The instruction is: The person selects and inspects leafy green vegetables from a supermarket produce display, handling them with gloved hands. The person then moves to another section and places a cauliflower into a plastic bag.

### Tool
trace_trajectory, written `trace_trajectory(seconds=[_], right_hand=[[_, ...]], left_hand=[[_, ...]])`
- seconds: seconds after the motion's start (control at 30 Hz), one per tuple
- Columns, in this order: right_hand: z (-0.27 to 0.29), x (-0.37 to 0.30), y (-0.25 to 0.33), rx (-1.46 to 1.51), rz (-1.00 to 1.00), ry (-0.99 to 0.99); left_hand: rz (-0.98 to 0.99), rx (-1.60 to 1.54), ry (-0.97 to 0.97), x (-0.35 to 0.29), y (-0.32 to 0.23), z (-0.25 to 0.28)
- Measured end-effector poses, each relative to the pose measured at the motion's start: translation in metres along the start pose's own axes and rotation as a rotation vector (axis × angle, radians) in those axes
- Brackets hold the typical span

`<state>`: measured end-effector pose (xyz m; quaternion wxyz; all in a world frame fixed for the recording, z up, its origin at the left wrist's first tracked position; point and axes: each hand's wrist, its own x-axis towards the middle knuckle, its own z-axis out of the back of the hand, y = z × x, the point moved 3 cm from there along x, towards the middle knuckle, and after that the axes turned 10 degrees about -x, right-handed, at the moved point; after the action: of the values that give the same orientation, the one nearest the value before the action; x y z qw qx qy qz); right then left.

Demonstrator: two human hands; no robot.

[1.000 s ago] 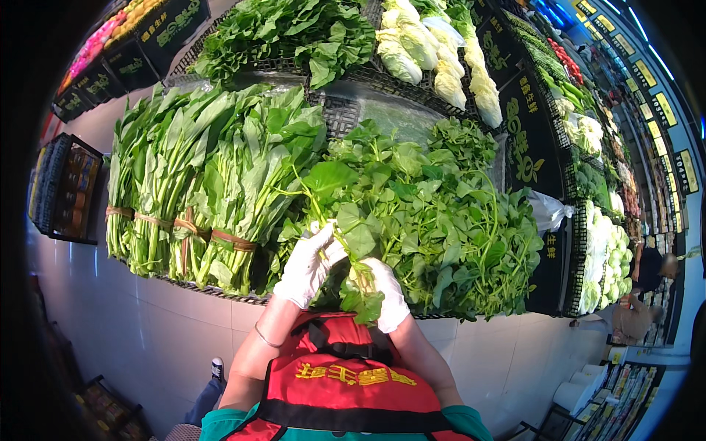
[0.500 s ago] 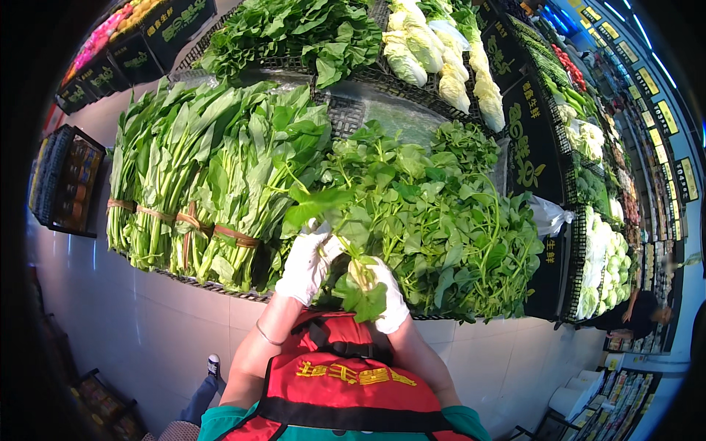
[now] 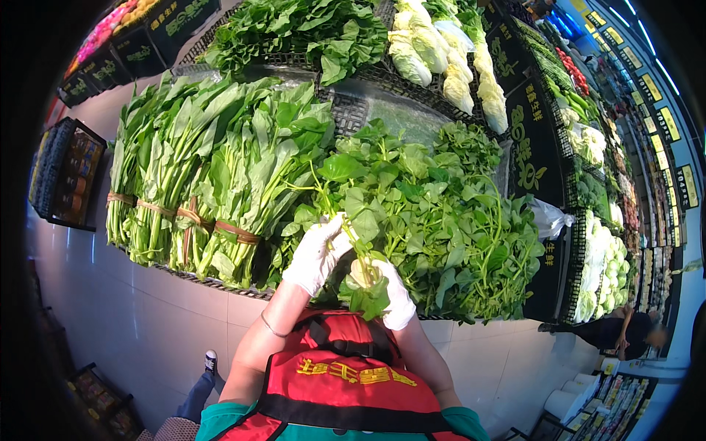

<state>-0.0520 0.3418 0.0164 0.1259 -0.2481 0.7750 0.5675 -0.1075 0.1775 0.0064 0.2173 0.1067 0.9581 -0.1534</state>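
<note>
White gloves cover both of my hands, which hold a leafy green sprig point(image 3: 367, 300) at the near edge of a produce crate. My left hand point(image 3: 318, 253) pinches its stem higher up, with the leafy tip rising beyond the fingers. Closer to my body, my right hand point(image 3: 396, 295) is closed round the lower part, where a broad leaf droops between the hands. Just beyond lies a heap of loose leafy greens point(image 3: 456, 228) that looks like the same kind. Left of my left hand stand bundles of long-leaved greens point(image 3: 220, 176), tied with brown bands.
Darker leafy greens point(image 3: 294, 37) and napa cabbages point(image 3: 415, 51) fill crates at the back. A clear plastic bag point(image 3: 550, 218) hangs at the right of the heap. Beyond it are more vegetable crates, and a person in dark clothes point(image 3: 625, 332). Another person's shoe point(image 3: 211, 361) shows lower left.
The sprig's upper leaves have swung up and away from me, and my left hand has risen slightly. At the right, the person in dark clothes has come further into view.
</note>
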Motion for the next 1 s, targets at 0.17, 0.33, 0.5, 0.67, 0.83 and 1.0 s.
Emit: trace_trajectory(seconds=[0.17,0.33,0.5,0.67,0.83,1.0], right_hand=[[-0.005,0.025,0.000,0.273,-0.306,0.278],[0.000,0.027,0.004,0.045,-0.279,0.056],[0.000,0.036,-0.005,-0.013,-0.111,-0.048],[-0.007,0.052,-0.031,0.637,-0.026,0.198],[-0.022,0.039,-0.009,-0.301,0.325,0.090],[-0.052,-0.027,0.047,-0.821,0.358,0.135]], left_hand=[[-0.027,0.092,-0.054,-0.005,-0.003,-0.002],[0.034,0.165,0.011,-0.010,0.001,-0.006],[-0.199,0.228,-0.094,-0.015,0.013,-0.005],[-0.423,0.391,0.112,-0.025,0.017,-0.020],[-0.204,0.052,0.040,-0.020,0.000,-0.015],[-0.090,-0.133,0.021,-0.018,-0.009,-0.002]])
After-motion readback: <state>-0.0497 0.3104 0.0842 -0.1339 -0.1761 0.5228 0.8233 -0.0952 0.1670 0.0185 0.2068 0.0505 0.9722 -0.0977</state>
